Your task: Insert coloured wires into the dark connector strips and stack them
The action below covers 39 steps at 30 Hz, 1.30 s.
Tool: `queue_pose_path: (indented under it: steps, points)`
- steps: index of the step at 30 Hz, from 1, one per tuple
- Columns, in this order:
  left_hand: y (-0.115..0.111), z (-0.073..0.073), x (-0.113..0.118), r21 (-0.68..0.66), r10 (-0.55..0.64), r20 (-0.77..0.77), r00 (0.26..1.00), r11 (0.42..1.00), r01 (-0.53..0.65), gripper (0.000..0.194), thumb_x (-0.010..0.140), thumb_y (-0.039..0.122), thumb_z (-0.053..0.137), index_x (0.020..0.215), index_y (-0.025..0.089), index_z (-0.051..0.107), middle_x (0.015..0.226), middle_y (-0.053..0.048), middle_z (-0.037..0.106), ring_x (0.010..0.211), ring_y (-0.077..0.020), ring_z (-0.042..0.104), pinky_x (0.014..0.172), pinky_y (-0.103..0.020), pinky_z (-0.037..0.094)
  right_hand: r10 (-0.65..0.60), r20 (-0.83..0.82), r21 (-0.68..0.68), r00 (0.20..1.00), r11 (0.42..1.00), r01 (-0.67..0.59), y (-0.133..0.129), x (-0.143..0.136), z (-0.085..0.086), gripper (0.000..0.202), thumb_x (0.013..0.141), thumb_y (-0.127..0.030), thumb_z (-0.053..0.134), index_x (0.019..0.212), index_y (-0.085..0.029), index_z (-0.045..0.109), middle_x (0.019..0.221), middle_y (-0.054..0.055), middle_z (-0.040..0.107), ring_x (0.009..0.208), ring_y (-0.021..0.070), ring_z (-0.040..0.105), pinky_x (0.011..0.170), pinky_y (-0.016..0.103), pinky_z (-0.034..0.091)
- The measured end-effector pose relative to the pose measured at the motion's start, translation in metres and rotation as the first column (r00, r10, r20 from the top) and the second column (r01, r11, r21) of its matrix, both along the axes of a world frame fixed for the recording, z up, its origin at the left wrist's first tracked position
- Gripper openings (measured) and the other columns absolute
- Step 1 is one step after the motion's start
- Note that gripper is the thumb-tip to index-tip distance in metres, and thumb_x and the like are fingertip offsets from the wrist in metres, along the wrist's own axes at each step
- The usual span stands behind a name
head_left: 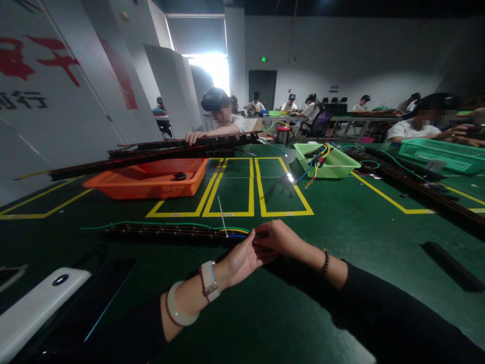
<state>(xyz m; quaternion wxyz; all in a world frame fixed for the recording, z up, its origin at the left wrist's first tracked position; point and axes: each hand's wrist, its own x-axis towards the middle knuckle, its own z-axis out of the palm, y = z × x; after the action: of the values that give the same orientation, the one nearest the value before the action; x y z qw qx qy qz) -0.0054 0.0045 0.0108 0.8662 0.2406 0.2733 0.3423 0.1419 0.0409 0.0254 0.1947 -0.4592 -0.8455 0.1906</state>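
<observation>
My left hand [244, 260] and my right hand [279, 240] meet over the table at the right end of a long dark strip [159, 233]. Green, yellow and blue wires [237, 233] run along this strip and lead in at my left thumb and fingers, which are closed on them. Beside the left hand, a white cable tie [223, 217] sticks up from the wires, its tail pointing up. My right fingers are pinched together against the left fingertips; what lies between them is hidden.
An orange basket [144, 189] holds a small black piece. Behind it lie long dark strips [151, 154], touched by a person's hand. A green basket [329, 164] carries wires with lugs. Dark assemblies [409, 177] lie right, a black bar [450, 265] nearer, a white device [45, 308] left.
</observation>
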Motion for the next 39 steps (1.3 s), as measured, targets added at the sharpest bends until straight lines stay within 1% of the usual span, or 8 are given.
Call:
queue_pose_path:
  steps: [3, 8, 14, 20, 27, 32, 35, 39]
  points:
    - [-0.001, 0.0, 0.001, -0.012, 0.091, -0.003, 0.996, 0.996, -0.091, 0.029, 0.093, 0.035, 0.041, 0.091, 0.014, 0.06, 0.092, -0.011, 0.067, 0.095, -0.0186, 0.063, 0.097, -0.036, 0.041, -0.017, 0.213, 0.213, 0.977, 0.977, -0.03, -0.005, -0.005, 0.003, 0.016, 0.084, -0.022, 0.057, 0.073, -0.016, 0.066, 0.066, 0.003, 0.063, 0.056, 0.0114, 0.046, 0.055, 0.027, 0.027]
    - [-0.001, -0.001, 0.003, -0.061, 0.23, -0.028, 0.973, 0.971, -0.231, 0.019, 0.092, 0.026, 0.047, 0.08, 0.015, 0.058, 0.079, -0.003, 0.065, 0.078, -0.0125, 0.061, 0.077, -0.026, 0.047, -0.001, 0.524, 0.451, 0.852, 0.849, -0.276, -0.021, -0.015, -0.001, 0.015, 0.085, -0.011, 0.052, 0.088, -0.011, 0.066, 0.076, 0.01, 0.065, 0.07, 0.0198, 0.054, 0.065, 0.034, 0.034]
    - [0.0, 0.002, 0.002, -0.112, 0.287, -0.047, 0.957, 0.95, -0.291, 0.015, 0.088, 0.021, 0.054, 0.074, 0.015, 0.055, 0.068, 0.003, 0.057, 0.062, -0.0061, 0.055, 0.059, -0.016, 0.042, -0.077, 0.599, 0.554, 0.797, 0.758, -0.344, -0.037, -0.026, -0.011, 0.018, 0.084, -0.007, 0.05, 0.092, -0.009, 0.066, 0.081, 0.013, 0.064, 0.072, 0.0213, 0.052, 0.063, 0.034, 0.035]
    - [0.001, 0.0, 0.001, -0.119, 0.288, -0.062, 0.956, 0.949, -0.293, 0.02, 0.09, 0.017, 0.048, 0.071, 0.015, 0.054, 0.065, 0.002, 0.055, 0.059, -0.0067, 0.053, 0.057, -0.017, 0.043, -0.071, 0.605, 0.527, 0.793, 0.783, -0.331, -0.04, -0.028, -0.006, 0.018, 0.083, -0.008, 0.052, 0.094, -0.008, 0.066, 0.086, 0.014, 0.064, 0.074, 0.0215, 0.053, 0.065, 0.034, 0.037]
    - [0.001, 0.0, 0.005, -0.08, 0.289, -0.025, 0.957, 0.954, -0.29, 0.021, 0.092, 0.019, 0.041, 0.08, 0.015, 0.058, 0.083, -0.005, 0.064, 0.079, -0.0142, 0.06, 0.081, -0.028, 0.047, -0.042, 0.319, 0.337, 0.947, 0.939, -0.072, -0.019, -0.001, 0.028, 0.019, 0.09, -0.03, 0.052, 0.086, -0.017, 0.065, 0.082, 0.007, 0.063, 0.073, 0.0168, 0.055, 0.065, 0.029, 0.036]
    - [0.001, 0.001, 0.004, -0.017, 0.215, -0.003, 0.977, 0.976, -0.215, 0.027, 0.093, 0.026, 0.037, 0.101, 0.012, 0.06, 0.104, -0.011, 0.065, 0.102, -0.0197, 0.058, 0.097, -0.034, 0.041, -0.095, 0.177, -0.043, 0.98, 0.994, 0.104, 0.004, 0.017, 0.017, 0.039, 0.087, -0.049, 0.053, 0.072, -0.016, 0.065, 0.061, 0.005, 0.059, 0.052, 0.0119, 0.047, 0.05, 0.025, 0.029]
    - [0.001, 0.002, 0.004, 0.015, 0.197, -0.019, 0.98, 0.98, -0.196, 0.03, 0.093, 0.028, 0.037, 0.108, 0.013, 0.059, 0.108, -0.011, 0.064, 0.105, -0.0197, 0.057, 0.098, -0.034, 0.04, 0.068, 0.02, -0.36, 0.997, 0.931, -0.056, 0.011, 0.02, 0.008, 0.048, 0.091, -0.055, 0.043, 0.076, -0.015, 0.067, 0.057, 0.003, 0.059, 0.047, 0.0106, 0.047, 0.047, 0.024, 0.031]
    - [0.0, 0.005, 0.004, 0.054, 0.167, -0.036, 0.985, 0.985, -0.165, 0.034, 0.093, 0.031, 0.039, 0.115, 0.013, 0.058, 0.11, -0.011, 0.064, 0.104, -0.0201, 0.057, 0.097, -0.033, 0.039, 0.127, -0.156, -0.546, 0.98, 0.815, -0.193, 0.013, 0.022, 0.007, 0.051, 0.09, -0.058, 0.041, 0.078, -0.014, 0.065, 0.056, 0.0, 0.057, 0.045, 0.0087, 0.047, 0.043, 0.021, 0.033]
